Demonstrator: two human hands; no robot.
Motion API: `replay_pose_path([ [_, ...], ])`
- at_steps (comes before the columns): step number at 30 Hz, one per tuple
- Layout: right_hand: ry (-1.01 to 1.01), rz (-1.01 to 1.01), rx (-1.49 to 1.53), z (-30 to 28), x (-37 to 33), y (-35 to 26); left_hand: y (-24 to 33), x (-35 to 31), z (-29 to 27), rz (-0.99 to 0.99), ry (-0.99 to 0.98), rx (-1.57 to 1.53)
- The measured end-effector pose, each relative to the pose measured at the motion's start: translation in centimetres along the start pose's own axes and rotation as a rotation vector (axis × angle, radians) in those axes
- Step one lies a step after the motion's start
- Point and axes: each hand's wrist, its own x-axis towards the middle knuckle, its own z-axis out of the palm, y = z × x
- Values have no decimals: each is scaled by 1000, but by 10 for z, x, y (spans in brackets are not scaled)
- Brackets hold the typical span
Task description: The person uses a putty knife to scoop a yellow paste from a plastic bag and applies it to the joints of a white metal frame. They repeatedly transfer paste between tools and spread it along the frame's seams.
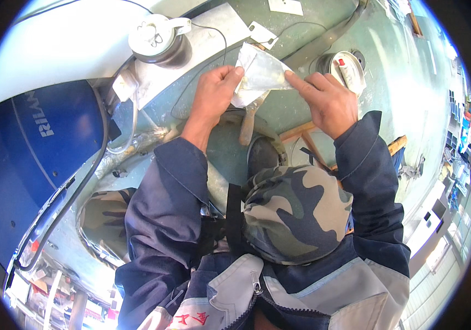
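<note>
Both hands hold a whitish, shiny, partly see-through sheet (264, 70) out in front of me; whether it is film, a bag or paper I cannot tell. My left hand (217, 94) pinches its left edge between thumb and fingers. At its right corner, the index finger of my right hand (328, 100) presses against the sheet, with the other fingers curled. Just below the sheet a wooden handle (247, 127) points down toward my dark shoe (263, 154); its upper end is hidden, so the tool's kind does not show.
A dark pot with a white lid (155, 36) and a white handle stands on a pale board (208, 41) at the far left. At right lies a round tin (359, 82) with a red and white tube (343, 69). A wooden frame (297, 132) is near my right arm; a blue panel (37, 165) fills the left.
</note>
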Motion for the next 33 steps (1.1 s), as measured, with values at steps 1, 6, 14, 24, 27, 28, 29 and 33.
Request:
replay_pose_path([
  [1,6,3,24,1,0,1,1,0,0,17,7,18],
  [6,31,22,125,6,-1,4,6,-4,2,40,53,148],
  [14,22,60,160,10,-2,6,1,-5,2,61,61,143],
  [24,14,89,159,9,-3,6,-1,-6,3,56,55,114],
  [27,14,97,151,10,-4,6,4,-9,4,40,58,125],
  [28,10,99,146,9,-3,5,7,-11,3,29,59,135],
  [29,5,102,142,9,-3,5,6,-11,3,38,65,137],
  [33,6,112,147,9,-3,5,8,-13,2,71,73,185],
])
